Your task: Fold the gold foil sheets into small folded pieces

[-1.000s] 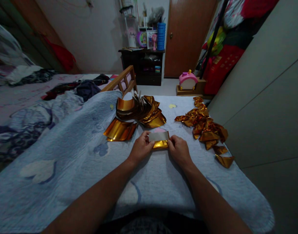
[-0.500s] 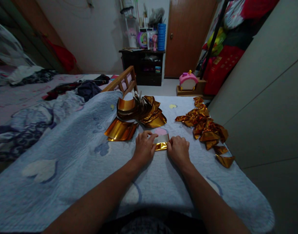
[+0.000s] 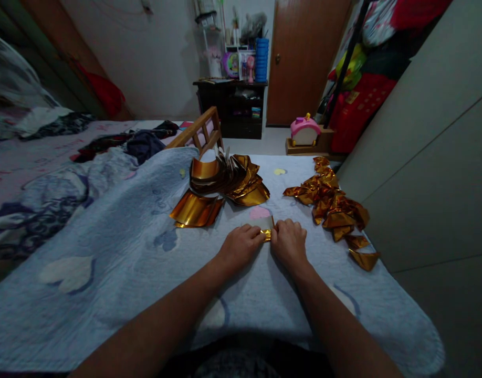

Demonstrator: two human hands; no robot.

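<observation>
Between my hands on the blue blanket lies a small sheet of gold foil paper point(image 3: 266, 234), its near edge folded over to the gold side and its pale back showing behind the fold. My left hand point(image 3: 243, 244) is closed with its fingertips pressed on the fold, covering the left part of the sheet. My right hand point(image 3: 289, 240) is closed on the sheet's right end. Ahead and to the left is a fanned stack of gold foil sheets point(image 3: 197, 209). Over to the right lies a heap of folded gold foil pieces point(image 3: 335, 205).
The blue blanket point(image 3: 118, 294) covers the surface in front of me. A wooden rail point(image 3: 194, 128) stands behind the foil stack, with crumpled bedding point(image 3: 60, 184) left of it. A pale cabinet point(image 3: 433, 173) borders the right side. A pink toy point(image 3: 305, 131) sits beyond the far edge.
My left hand has moved right along the folded edge, closer to my right hand, and its fingers now hide more of the foil sheet. The right hand stays in place.
</observation>
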